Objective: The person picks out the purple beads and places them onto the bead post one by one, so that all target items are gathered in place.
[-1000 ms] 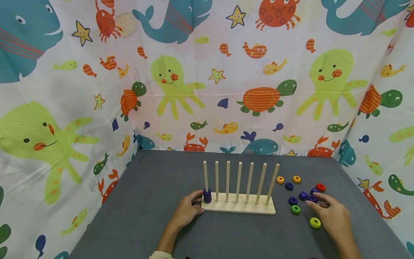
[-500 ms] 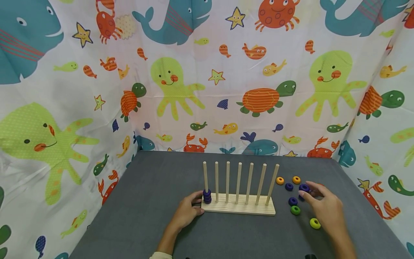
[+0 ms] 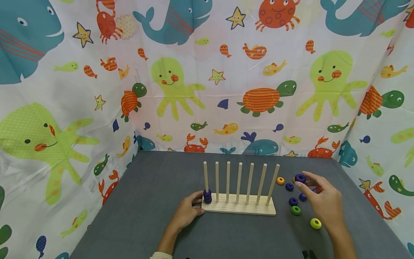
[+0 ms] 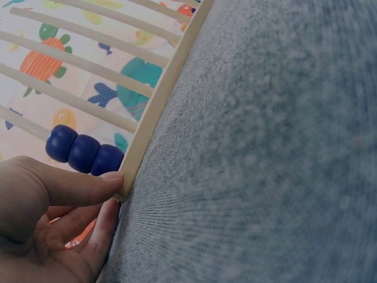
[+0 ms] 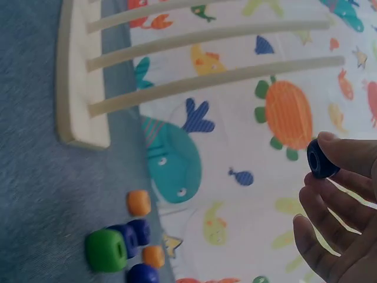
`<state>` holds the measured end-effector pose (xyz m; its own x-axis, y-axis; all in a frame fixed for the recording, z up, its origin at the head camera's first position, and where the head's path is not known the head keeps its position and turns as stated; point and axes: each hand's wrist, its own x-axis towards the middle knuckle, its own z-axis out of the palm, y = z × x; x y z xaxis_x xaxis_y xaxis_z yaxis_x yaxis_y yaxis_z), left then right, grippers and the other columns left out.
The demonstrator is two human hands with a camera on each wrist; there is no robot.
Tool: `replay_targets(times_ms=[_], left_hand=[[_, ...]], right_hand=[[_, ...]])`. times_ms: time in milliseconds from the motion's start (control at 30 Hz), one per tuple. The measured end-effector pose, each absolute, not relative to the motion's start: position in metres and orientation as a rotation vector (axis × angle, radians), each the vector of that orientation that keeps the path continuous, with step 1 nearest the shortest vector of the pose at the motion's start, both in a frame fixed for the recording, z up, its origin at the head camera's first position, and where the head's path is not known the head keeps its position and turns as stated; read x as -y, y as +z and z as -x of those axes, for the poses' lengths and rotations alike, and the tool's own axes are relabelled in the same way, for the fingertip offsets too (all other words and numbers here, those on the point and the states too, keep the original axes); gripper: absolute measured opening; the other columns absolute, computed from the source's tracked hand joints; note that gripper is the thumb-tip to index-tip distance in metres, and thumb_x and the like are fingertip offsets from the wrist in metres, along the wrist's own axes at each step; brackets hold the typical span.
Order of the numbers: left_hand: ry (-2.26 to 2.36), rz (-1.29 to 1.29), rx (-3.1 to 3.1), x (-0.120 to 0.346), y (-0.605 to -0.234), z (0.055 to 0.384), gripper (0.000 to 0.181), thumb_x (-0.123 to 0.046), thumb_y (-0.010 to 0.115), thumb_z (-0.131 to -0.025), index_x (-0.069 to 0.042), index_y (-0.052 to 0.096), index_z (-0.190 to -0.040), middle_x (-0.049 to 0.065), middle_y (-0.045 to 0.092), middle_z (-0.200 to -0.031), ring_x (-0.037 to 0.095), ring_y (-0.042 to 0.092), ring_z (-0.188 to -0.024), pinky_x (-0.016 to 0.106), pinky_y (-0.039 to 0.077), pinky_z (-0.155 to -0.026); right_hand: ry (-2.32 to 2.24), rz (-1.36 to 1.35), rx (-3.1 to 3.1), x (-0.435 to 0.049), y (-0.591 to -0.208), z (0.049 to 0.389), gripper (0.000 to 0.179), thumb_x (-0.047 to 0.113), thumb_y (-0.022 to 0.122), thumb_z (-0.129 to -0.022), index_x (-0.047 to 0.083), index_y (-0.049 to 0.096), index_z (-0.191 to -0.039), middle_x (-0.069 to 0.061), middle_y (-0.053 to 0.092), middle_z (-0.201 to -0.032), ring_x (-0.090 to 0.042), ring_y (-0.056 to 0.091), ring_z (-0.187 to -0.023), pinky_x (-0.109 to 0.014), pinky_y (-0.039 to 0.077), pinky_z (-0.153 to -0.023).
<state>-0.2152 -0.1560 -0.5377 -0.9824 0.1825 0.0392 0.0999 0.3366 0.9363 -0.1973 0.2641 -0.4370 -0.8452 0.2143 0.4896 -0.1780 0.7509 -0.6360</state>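
Observation:
A pale wooden peg rack (image 3: 239, 207) with several upright rods stands on the grey table. My left hand (image 3: 187, 211) grips the left end of its base, thumb at the base corner in the left wrist view. Three dark blue beads (image 4: 83, 151) are stacked on the leftmost rod, right by that thumb. Between the thumb and fingertips of my right hand (image 3: 325, 201) a dark blue bead (image 5: 321, 159) is pinched, raised above the table to the right of the rack. Its hole shows in the right wrist view.
Loose beads lie right of the rack: an orange bead (image 3: 280, 181), several blue ones, a green bead (image 3: 295, 210) and a yellow-green bead (image 3: 315, 223). A red bead (image 3: 318, 189) is partly behind my right hand. A sea-animal patterned cloth (image 3: 223, 82) walls the table.
My right hand has picked a blue bead out of the loose group, lifting it up and slightly left. The left hand and the rack stay where they were.

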Motion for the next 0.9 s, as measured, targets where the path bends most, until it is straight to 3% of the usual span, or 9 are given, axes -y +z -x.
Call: replay_targets(times_ms=[167,400,667,800,900], left_hand=[[1.752,-0.266,-2.509,0.156,-0.537,0.215,0.066,0.009,0.075,-0.088,-0.008,0.058,-0.150,0.023,0.062,-0.144,0.038,0.069,-0.121,0.042,0.062,-0.095],[1.751,-0.262,-2.505,0.156,-0.537,0.215,0.066,0.009,0.075,-0.087,-0.008,0.059,-0.149,0.024,0.062,-0.143,0.039,0.069,-0.120,0.043,0.062,-0.094],[1.731,-0.267,-2.528,0.155,-0.538,0.215,0.066,0.008,0.074,-0.088,-0.009,0.060,-0.149,0.023,0.063,-0.142,0.038,0.069,-0.121,0.044,0.062,-0.096],[1.723,-0.272,-2.535,0.155,-0.538,0.216,0.065,0.008,0.074,-0.088,-0.008,0.059,-0.149,0.023,0.063,-0.143,0.039,0.068,-0.122,0.044,0.062,-0.096],[1.721,-0.280,-2.535,0.156,-0.539,0.216,0.066,0.009,0.073,-0.087,-0.007,0.059,-0.149,0.023,0.063,-0.143,0.039,0.067,-0.124,0.043,0.061,-0.096]], right_hand=[[0.960,-0.022,2.346,-0.257,-0.424,0.193,0.041,0.030,0.080,-0.097,0.011,0.074,-0.133,-0.012,0.073,-0.116,0.009,0.051,-0.090,-0.006,0.043,-0.069],[0.943,-0.101,2.315,-0.247,-0.408,0.189,0.041,0.027,0.081,-0.096,0.012,0.074,-0.133,-0.008,0.073,-0.116,0.011,0.053,-0.098,0.000,0.041,-0.080],[0.947,-0.163,2.285,-0.229,-0.395,0.189,0.040,0.022,0.083,-0.094,0.010,0.075,-0.131,-0.008,0.073,-0.112,0.014,0.052,-0.091,0.001,0.042,-0.082],[0.947,-0.217,2.264,-0.220,-0.389,0.189,0.040,0.019,0.083,-0.094,0.010,0.074,-0.132,-0.008,0.073,-0.111,0.005,0.058,-0.091,0.000,0.043,-0.082],[0.922,-0.246,2.263,-0.213,-0.383,0.187,0.041,0.018,0.085,-0.092,0.010,0.074,-0.131,-0.009,0.073,-0.110,-0.013,0.066,-0.090,-0.001,0.046,-0.076]])
